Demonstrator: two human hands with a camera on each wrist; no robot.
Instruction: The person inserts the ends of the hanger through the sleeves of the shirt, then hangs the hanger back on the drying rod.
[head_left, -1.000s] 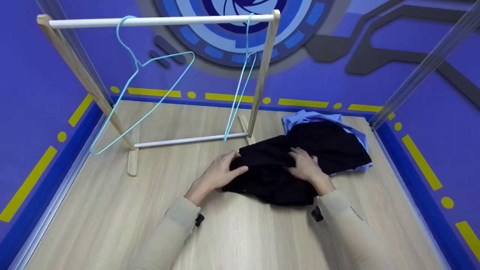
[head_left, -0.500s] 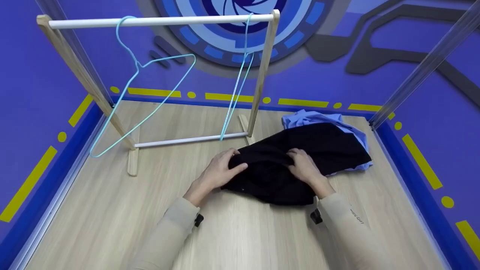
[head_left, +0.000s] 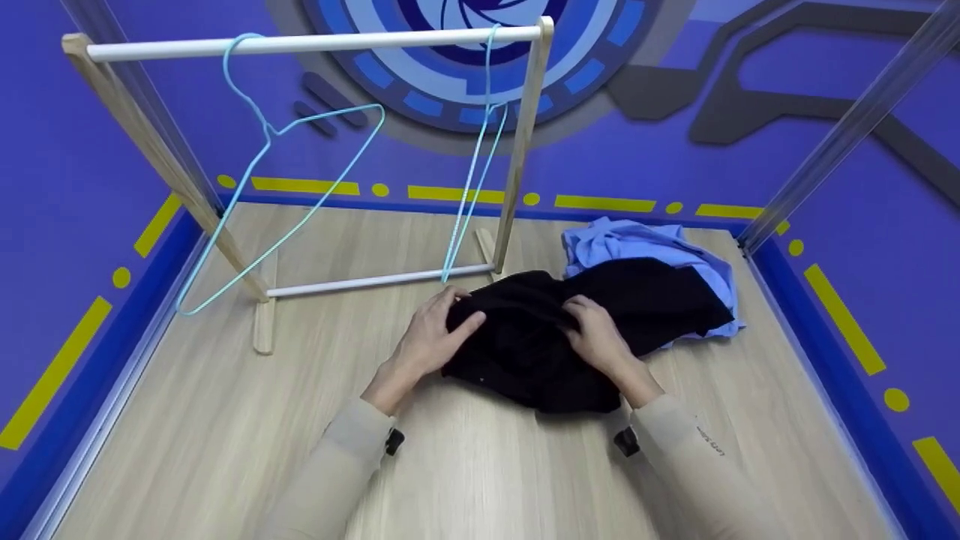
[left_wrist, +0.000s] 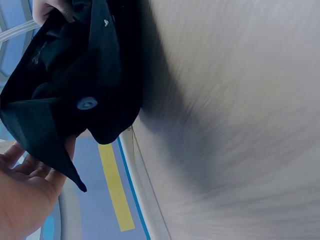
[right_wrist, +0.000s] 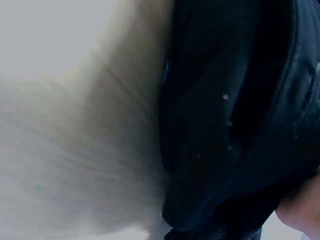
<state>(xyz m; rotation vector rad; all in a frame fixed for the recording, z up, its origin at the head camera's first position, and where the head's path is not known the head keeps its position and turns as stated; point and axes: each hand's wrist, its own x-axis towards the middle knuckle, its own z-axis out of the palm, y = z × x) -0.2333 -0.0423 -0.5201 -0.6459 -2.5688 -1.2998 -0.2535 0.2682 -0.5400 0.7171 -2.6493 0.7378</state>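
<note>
A black garment [head_left: 517, 345] lies bunched between my two hands, its far part spread over a light blue garment [head_left: 622, 236]. My left hand [head_left: 431, 334] grips its left edge, the thumb on the near side and the fingers behind the cloth. In the left wrist view a round button [left_wrist: 87, 103] shows on the black cloth, and a pointed flap hangs by the fingers. My right hand [head_left: 600, 337] pinches the cloth near the garment's middle, fingertips sunk in a fold. Dark folds of the garment [right_wrist: 215, 125] fill much of the right wrist view.
A wooden rack with a white top rail [head_left: 322, 45] stands at back left. Two light blue hangers hang on it, one hanger [head_left: 281, 244] at the left and another hanger [head_left: 469, 187] at the right. Blue walls [head_left: 847, 225] enclose the wooden tabletop [head_left: 465, 480].
Both hands have drawn the black garment slightly left and towards me. More of the light blue garment shows behind it. The grips look the same.
</note>
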